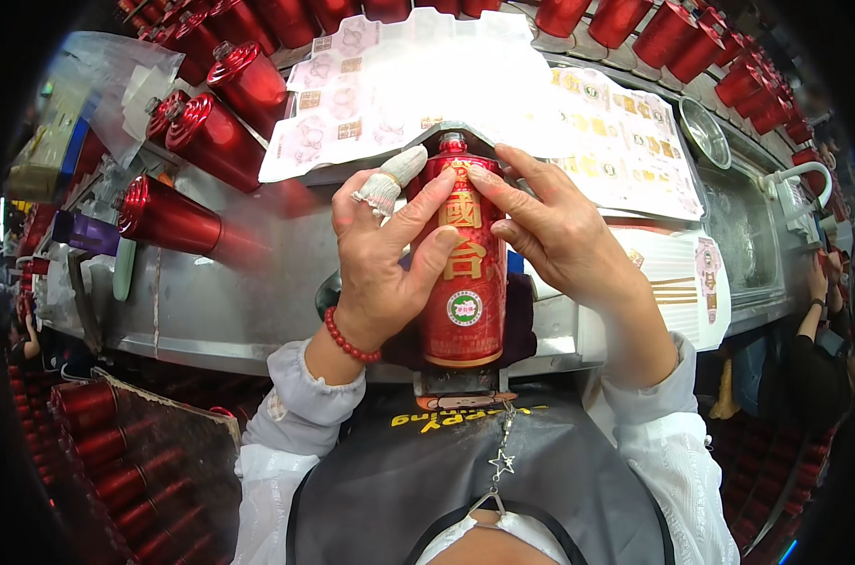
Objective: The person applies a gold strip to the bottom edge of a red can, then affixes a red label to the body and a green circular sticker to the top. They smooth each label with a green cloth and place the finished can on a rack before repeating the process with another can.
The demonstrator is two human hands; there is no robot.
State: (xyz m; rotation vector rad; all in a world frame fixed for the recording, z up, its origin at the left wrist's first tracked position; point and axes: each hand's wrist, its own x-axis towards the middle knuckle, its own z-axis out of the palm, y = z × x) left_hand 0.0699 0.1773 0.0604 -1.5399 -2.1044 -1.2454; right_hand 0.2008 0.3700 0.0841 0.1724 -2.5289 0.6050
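Note:
A shiny red bottle (459, 325) with gold lettering and a round green-and-white emblem lies in front of me, its neck pointing away. My left hand (382, 252) is on its left side, thumb and forefinger pressed against the upper body. One other finger of that hand wears a white knitted finger cover (392, 179) and is raised beside the neck. From the right, my right hand (557, 224) presses fingertips onto the shoulder near the top gold character. The bottle rests over a dark cloth (520, 330) and a metal support, mostly hidden beneath it.
Sheets of printed labels (625, 141) cover the far bench. Several red bottles (169, 215) lie at left; more line the back. A metal bowl (704, 132), a sink (743, 245) and a white tap (804, 179) are at right. Another person's arm (814, 292) shows beyond.

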